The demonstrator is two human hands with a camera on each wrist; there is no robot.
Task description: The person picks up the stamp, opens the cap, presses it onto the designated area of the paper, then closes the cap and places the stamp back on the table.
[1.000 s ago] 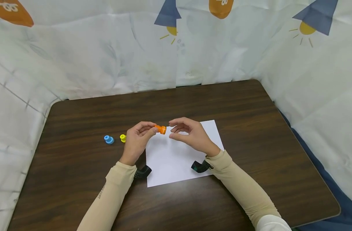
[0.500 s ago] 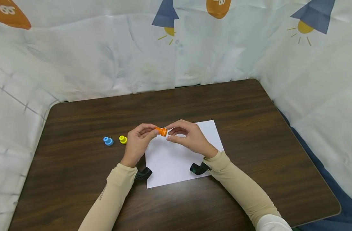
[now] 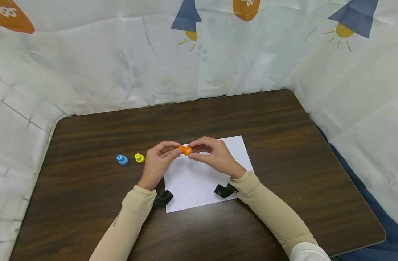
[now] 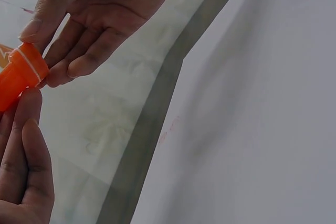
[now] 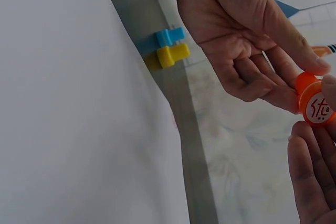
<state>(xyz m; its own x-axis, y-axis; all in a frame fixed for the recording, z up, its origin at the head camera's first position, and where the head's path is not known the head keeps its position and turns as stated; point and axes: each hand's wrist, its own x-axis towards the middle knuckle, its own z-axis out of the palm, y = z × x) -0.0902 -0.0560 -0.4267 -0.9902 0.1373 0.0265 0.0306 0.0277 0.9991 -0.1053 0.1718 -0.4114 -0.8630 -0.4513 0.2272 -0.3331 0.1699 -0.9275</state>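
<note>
An orange toy stamp [image 3: 185, 150] is held between both hands over the white sheet of paper [image 3: 199, 192]. My left hand [image 3: 156, 161] pinches its narrow handle end between thumb and fingers. At the wider end, with a thin white line around it, the thumb and fingertips of my right hand [image 3: 216, 156] grip the rim. The right wrist view shows the round end of the stamp [image 5: 317, 107], white with a red design. In the left wrist view, the stamp [image 4: 23, 72] is partly cut off by the frame edge.
A blue stamp [image 3: 122, 160] and a yellow stamp [image 3: 139, 158] stand left of the paper on the dark wooden table [image 3: 270, 119]. Printed white cloth [image 3: 120, 65] hangs behind and beside the table. Each wrist carries a black camera mount [image 3: 225, 190].
The left hand has brought the orange stamp slightly right toward the right hand. The right hand's fingers have come onto its wide end. The yellow stamp shows more fully now.
</note>
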